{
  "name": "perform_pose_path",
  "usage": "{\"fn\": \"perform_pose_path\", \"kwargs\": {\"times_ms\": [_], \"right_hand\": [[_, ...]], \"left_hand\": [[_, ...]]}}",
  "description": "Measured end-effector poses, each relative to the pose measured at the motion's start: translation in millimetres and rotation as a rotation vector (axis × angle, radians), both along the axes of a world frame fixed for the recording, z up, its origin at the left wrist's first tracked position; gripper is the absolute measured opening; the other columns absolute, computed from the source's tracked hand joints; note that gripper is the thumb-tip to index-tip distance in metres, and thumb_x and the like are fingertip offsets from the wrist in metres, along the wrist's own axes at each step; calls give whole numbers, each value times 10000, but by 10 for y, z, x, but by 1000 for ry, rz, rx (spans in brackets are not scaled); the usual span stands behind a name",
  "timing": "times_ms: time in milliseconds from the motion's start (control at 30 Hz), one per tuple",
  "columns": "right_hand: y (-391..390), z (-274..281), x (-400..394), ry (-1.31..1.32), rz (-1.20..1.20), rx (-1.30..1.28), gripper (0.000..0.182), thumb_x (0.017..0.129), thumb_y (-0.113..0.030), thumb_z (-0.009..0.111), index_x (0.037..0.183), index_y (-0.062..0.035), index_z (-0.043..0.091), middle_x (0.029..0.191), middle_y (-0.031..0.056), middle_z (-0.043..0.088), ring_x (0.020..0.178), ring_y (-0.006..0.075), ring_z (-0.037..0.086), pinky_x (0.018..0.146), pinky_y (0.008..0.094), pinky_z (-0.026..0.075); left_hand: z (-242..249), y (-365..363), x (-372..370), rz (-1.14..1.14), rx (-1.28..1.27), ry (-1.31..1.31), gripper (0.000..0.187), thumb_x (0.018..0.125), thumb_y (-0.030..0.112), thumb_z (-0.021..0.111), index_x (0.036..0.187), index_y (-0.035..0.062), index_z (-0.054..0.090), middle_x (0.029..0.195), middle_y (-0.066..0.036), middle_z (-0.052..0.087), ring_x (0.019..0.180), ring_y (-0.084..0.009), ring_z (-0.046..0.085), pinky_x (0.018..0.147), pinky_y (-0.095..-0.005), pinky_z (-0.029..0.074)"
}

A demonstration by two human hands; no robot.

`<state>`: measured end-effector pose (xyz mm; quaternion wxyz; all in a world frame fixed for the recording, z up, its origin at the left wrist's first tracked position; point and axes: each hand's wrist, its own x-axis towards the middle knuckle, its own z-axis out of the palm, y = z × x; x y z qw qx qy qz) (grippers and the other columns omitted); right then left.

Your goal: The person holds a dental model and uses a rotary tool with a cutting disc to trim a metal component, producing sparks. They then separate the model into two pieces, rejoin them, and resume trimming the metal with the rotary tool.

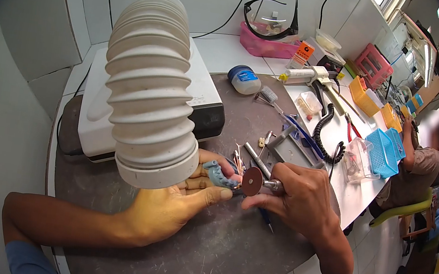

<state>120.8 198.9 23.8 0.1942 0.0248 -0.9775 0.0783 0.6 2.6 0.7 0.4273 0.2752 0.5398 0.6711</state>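
My left hand (pixel 173 209) is closed on a blue-grey dental arch piece (pixel 218 177), with the thumb along its near side and the fingers behind it. A wide white ribbed suction hose (pixel 148 88) hangs over this hand and hides part of the fingers. My right hand (pixel 303 196) wraps round a metal rotary handpiece (pixel 274 185). On its tip sits a reddish-brown disc (pixel 252 181), right at the right end of the dental piece. Thin copper-coloured rods (pixel 238 157) show just behind the piece.
A white machine (pixel 104 115) stands at the left under the hose. Behind lie a blue-lidded jar (pixel 245 80), a brush (pixel 269 94), a grey tray (pixel 296 148) and a coiled cord (pixel 321 130). Blue baskets (pixel 380 151) stand at the right, near a seated person (pixel 420 165).
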Motion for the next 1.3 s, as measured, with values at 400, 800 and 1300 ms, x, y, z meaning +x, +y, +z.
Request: {"fn": "perform_pose_path", "kwargs": {"times_ms": [400, 800, 1300], "right_hand": [[4, -5, -3, 6, 6, -3, 585, 701, -589, 732, 587, -87, 454, 496, 38, 507, 409, 183, 525, 391, 318, 384], [19, -16, 2, 10, -6, 2, 605, 691, -608, 732, 581, -87, 444, 492, 33, 502, 391, 157, 493, 382, 310, 368], [13, -1, 4, 1, -4, -4, 590, 696, -594, 734, 587, -88, 451, 490, 37, 499, 397, 171, 504, 387, 314, 373]], "left_hand": [[-11, -1, -2, 0, 1, 9, 334, 880, 9, 653, 1173, 49, 496, 1132, -53, 609, 1003, -74, 595, 830, -195, 497], [25, -5, -9, -6, -34, 14, 326, 886, 21, 650, 1171, 54, 495, 1145, -62, 618, 987, -66, 596, 810, -188, 489], [7, 2, -3, 4, -9, 29, 326, 880, 24, 661, 1162, 58, 501, 1120, -44, 614, 982, -61, 588, 819, -186, 482]]}}
